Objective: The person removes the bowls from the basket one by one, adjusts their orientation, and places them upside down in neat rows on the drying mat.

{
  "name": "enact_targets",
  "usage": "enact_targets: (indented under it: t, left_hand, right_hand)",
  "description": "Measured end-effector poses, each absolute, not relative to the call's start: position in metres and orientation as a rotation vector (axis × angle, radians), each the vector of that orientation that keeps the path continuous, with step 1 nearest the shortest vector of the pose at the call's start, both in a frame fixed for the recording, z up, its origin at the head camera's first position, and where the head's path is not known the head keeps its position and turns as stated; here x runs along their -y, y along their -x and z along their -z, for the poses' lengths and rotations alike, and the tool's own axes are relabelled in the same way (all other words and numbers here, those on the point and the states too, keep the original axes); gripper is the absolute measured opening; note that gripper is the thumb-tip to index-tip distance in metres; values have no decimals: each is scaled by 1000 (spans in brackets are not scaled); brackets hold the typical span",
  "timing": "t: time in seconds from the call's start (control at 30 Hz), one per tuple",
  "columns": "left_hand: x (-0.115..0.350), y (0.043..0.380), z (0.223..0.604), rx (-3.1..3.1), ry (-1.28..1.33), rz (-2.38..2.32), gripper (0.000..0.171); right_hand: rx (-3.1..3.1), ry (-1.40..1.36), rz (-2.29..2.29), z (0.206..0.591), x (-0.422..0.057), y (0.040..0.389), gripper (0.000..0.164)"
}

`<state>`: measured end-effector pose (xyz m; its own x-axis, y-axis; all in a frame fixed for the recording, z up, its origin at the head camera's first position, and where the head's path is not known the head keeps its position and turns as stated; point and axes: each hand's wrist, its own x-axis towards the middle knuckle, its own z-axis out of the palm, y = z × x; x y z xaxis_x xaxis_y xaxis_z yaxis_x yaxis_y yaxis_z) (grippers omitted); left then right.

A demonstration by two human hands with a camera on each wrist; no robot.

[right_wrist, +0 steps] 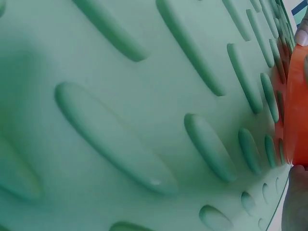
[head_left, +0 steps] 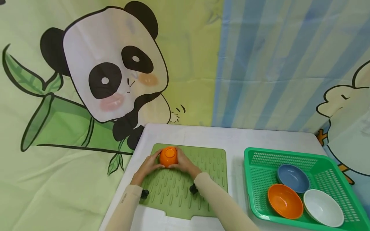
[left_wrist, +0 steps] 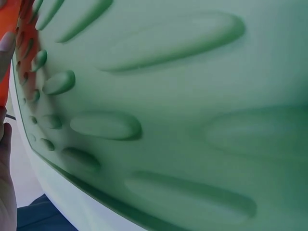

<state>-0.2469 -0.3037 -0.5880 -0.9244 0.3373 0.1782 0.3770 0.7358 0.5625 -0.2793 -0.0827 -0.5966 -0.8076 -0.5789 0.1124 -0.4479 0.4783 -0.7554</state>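
Observation:
An orange bowl [head_left: 168, 158] is upside down at the back left of a green ridged drying mat [head_left: 173, 192], its foot ring facing up. My left hand [head_left: 148, 165] grips the bowl's left side, thumb toward me and fingers on the far side. From the right, my right hand [head_left: 183, 161] holds the opposite side in the same way. At the left edge of the left wrist view, only a strip of the orange bowl [left_wrist: 4, 91] shows beside my fingers. The right wrist view has the orange bowl [right_wrist: 297, 110] at its right edge, low over the mat's ridges.
On the right of the white table [head_left: 235, 179] stands a green basket [head_left: 249, 189]. It holds a blue bowl [head_left: 293, 178], another orange bowl [head_left: 284, 202] and a white bowl [head_left: 323, 207], all facing up. A printed panda curtain [head_left: 190, 64] hangs behind the table.

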Motion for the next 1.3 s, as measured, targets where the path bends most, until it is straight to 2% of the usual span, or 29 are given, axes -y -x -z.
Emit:
enact_targets:
  t: [0.33, 0.63, 1.3]
  left_hand:
    - [305, 250, 597, 2834, 633, 902, 85]
    - [303, 247, 596, 2912, 533, 939, 85]
    - [302, 245, 599, 2955, 509, 1002, 85]
  right_hand:
    - [-2538, 876, 1251, 600, 84, 282, 99]
    - [-2549, 894, 1229, 600, 87, 282, 98]
    - [-2559, 848, 1179, 603, 87, 280, 99]
